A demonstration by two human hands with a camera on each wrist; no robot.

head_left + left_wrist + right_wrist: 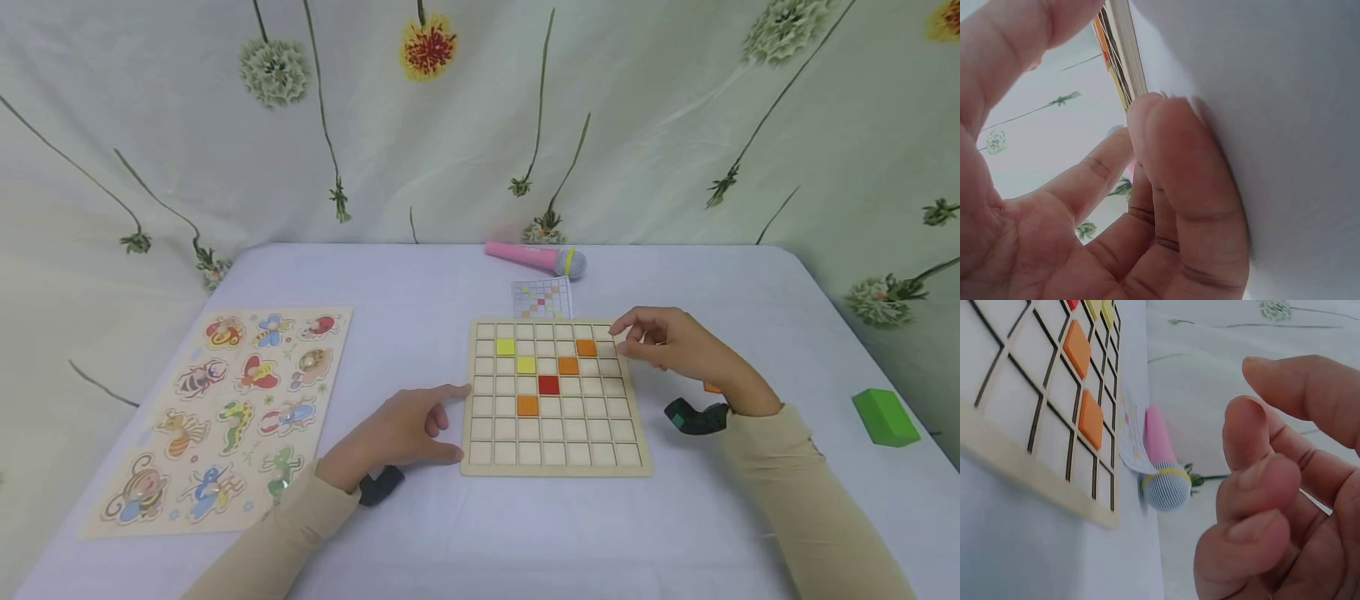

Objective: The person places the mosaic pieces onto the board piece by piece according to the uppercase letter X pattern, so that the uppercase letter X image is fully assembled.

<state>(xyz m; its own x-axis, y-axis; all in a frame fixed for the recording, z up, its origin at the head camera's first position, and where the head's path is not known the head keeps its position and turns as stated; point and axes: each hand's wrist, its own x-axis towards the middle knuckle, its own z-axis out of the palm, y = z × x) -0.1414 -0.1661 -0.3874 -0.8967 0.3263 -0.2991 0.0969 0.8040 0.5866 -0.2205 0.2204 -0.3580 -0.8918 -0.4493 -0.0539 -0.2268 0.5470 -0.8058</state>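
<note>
A square wooden grid board (pixel 555 430) lies in front of me. It carries two yellow tiles (pixel 506 347), one red tile (pixel 548 385) and three orange tiles (pixel 528 406), set in its cells. My left hand (pixel 401 427) is spread at the board's left edge, index fingertip and thumb tip right at the rim. Near the upper right corner, my right hand (pixel 666 340) hovers with fingers loosely bent; the right wrist view shows nothing between thumb and fingertips. Another orange piece (pixel 711 387) lies mostly hidden behind the right wrist.
Behind the board lie a small printed pattern card (pixel 542 297) and a pink toy microphone (pixel 525 254). An insect picture board (pixel 247 392) lies on the left. A green block (pixel 885 417) sits near the table's right edge. A flowered cloth (pixel 465 150) hangs behind the table.
</note>
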